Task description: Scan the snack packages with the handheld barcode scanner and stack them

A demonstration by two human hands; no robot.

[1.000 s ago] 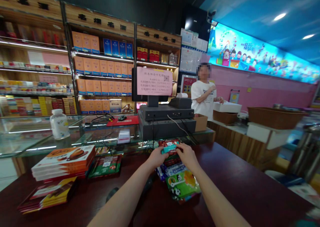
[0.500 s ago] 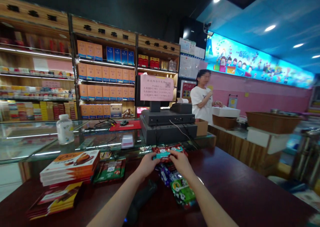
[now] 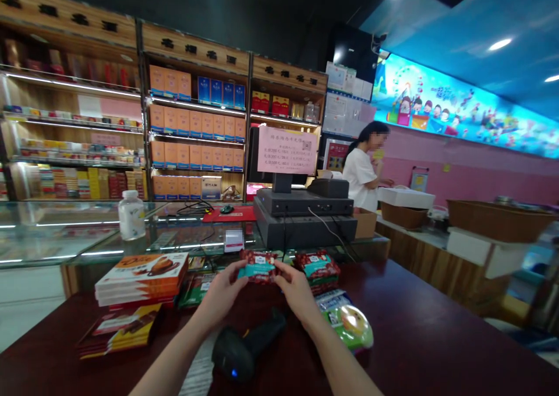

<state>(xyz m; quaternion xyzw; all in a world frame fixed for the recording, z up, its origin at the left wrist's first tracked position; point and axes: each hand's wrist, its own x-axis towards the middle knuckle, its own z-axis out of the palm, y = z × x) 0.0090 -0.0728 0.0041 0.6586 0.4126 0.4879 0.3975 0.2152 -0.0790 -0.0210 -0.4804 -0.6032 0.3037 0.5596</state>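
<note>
A red-and-teal snack packet (image 3: 258,268) is held up level between both hands, above the dark table. My left hand (image 3: 227,285) pinches its left end, and my right hand (image 3: 292,285) grips the right end. Just right of it lies a stack of matching red-and-teal packets (image 3: 318,268). Below that stack, partly behind my right forearm, are a green package (image 3: 349,326) and other wrapped snacks. A black handheld barcode scanner (image 3: 247,346) rests between my forearms, its blue light on.
To the left stand stacked orange-and-white boxes (image 3: 142,276), yellow-and-red packets (image 3: 122,331) and green packets (image 3: 196,291). A glass counter behind carries a white bottle (image 3: 131,215) and a cash register (image 3: 305,215). A person in a white shirt (image 3: 360,172) stands beyond at right.
Both hands have moved left with one red-and-teal packet, away from the stack at right. My view has shifted slightly left, and the scanner shows more fully.
</note>
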